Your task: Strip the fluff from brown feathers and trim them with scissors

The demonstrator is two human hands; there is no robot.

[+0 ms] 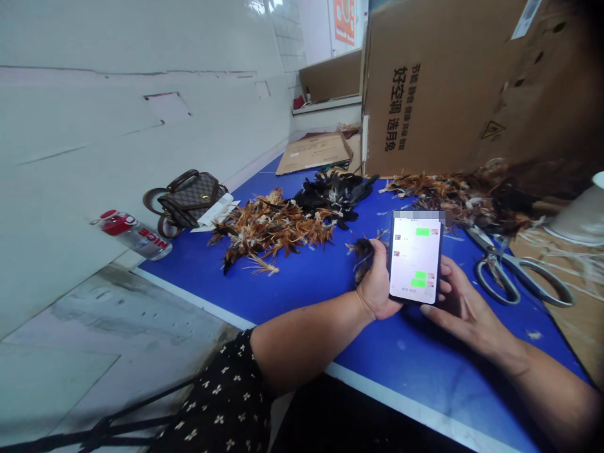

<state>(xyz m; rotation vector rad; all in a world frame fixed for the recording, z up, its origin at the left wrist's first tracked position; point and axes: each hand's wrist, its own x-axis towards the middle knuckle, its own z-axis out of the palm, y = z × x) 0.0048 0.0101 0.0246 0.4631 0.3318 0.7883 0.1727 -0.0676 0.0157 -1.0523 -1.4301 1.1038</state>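
My left hand (377, 283) grips a smartphone (415, 257) by its left edge, holding it upright over the blue table (302, 289); its screen shows a chat. A small tuft of dark feathers (362, 255) pokes out by the same hand's fingers. My right hand (460, 302) cups the phone from the right and below, fingers curled loosely under it. Beyond the hands lie a brown feather pile (268, 229), a black feather pile (337, 192) and another brown pile (462, 195) at the right.
Large scissors (514, 270) lie right of the phone. A brown handbag (189, 198) and a plastic bottle (134, 234) rest at the table's left edge by the white wall. A big cardboard box (448, 82) stands behind; a white container (582, 217) sits far right.
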